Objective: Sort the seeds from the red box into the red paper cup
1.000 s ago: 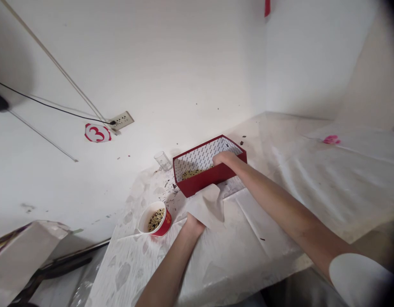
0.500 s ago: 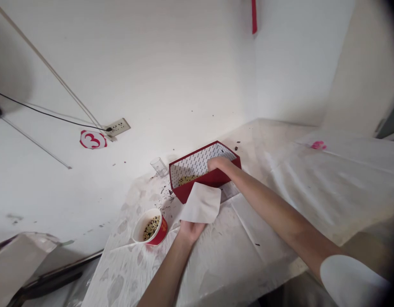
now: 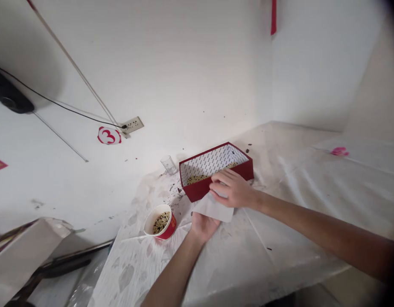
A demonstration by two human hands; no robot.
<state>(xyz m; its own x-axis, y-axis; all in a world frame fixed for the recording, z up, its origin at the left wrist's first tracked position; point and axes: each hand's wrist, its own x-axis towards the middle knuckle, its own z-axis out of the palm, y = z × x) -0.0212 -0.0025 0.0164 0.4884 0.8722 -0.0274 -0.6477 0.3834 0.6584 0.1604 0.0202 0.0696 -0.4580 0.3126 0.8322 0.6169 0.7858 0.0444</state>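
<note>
A white sheet of paper (image 3: 216,209) lies across my left hand (image 3: 205,226), which holds it from below just in front of the dark red box (image 3: 199,189). Over the paper's far right corner hovers my right hand (image 3: 233,187), fingers curled down and gathered. Whatever sits between its fingertips is too small to make out. Inside the box, a patterned white lining shows above a layer of pale and dark grains (image 3: 197,179). Left of my left hand stands a red and white paper cup (image 3: 167,232), partly filled with similar mixed grains.
A clear glass (image 3: 168,165) stands near the wall, left of the box. Dark scraps lie scattered on the plastic-covered table (image 3: 241,256). A pink item (image 3: 339,151) lies on the right. A power strip (image 3: 132,125) is fixed to the wall.
My right hand has come out of the box and moved over the sheet of paper. My left hand still holds the paper in front of the box. The view has shifted slightly left.
</note>
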